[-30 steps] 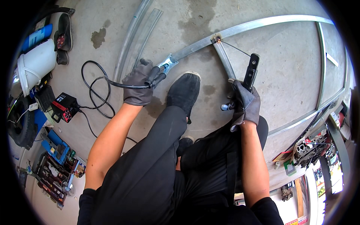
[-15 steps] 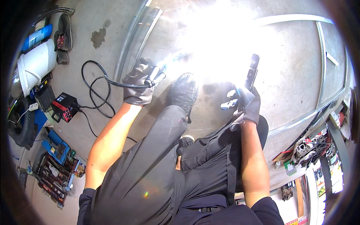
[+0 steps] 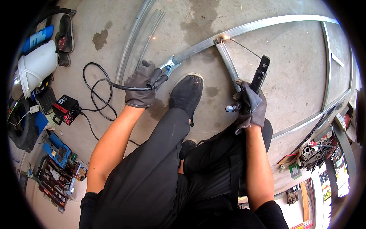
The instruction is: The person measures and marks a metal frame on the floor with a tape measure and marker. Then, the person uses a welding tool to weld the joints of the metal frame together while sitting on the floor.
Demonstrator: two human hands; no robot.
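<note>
My left hand (image 3: 140,87), in a dark grey work glove, is closed around the black handles of a welding ground clamp (image 3: 170,65). The clamp's metal jaws meet the end of a square steel tube (image 3: 198,48). A second tube (image 3: 228,61) joins it at a blackened spot, where a small orange glow (image 3: 225,37) and sparks show. My gloved right hand (image 3: 251,107) grips a black electrode holder (image 3: 260,72). From the holder a thin welding rod (image 3: 247,49) slants up and left, its tip at or very near the glowing joint.
A black cable (image 3: 110,95) loops on the floor by a small black-and-red welding machine (image 3: 65,110). Loose metal profiles (image 3: 150,36) lie beyond my left hand. A white bucket (image 3: 38,66) and shoes (image 3: 65,34) stand far left. My shoe (image 3: 187,93) is between my hands.
The white arc glare over the upper middle has gone, and the tubes, rod and glowing joint now show. The electrode holder has shifted slightly right; my left hand has stayed in place.
</note>
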